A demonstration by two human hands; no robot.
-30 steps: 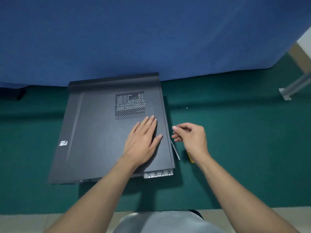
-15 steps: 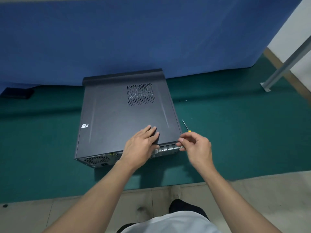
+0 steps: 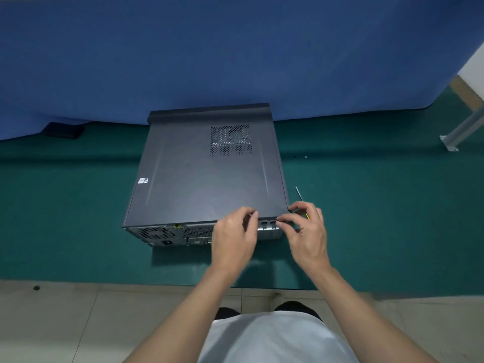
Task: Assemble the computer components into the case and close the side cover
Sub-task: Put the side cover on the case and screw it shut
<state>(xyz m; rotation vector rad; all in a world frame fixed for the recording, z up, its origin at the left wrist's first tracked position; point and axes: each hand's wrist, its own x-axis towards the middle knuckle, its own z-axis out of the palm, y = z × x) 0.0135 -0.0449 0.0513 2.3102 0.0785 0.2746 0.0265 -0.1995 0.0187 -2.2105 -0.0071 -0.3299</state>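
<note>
Mid-frame on the green fabric mat (image 3: 78, 218) lies the boxy metal case (image 3: 162, 235), with its matte grey cover (image 3: 204, 179) on top. The left hand (image 3: 233, 242) curls its fingers over the cover's near edge; the right hand (image 3: 306, 237) pinches its corner.

Computer case (image 3: 157, 235): dark grey tower, lying on its side mid-way along the green mat (image 3: 78, 205). The rear panel, with fan grille, power socket and slot brackets, faces the mat's near edge.
Side cover (image 3: 204, 179): flat dark panel seated on top of the case, facing up, with a perforated vent towards the far right and a small sticker near the left edge.
Screwdriver (image 3: 298, 193): thin shaft, yellow handle, flat on the mat just beside the case's near right corner; handle mostly hidden.
</note>
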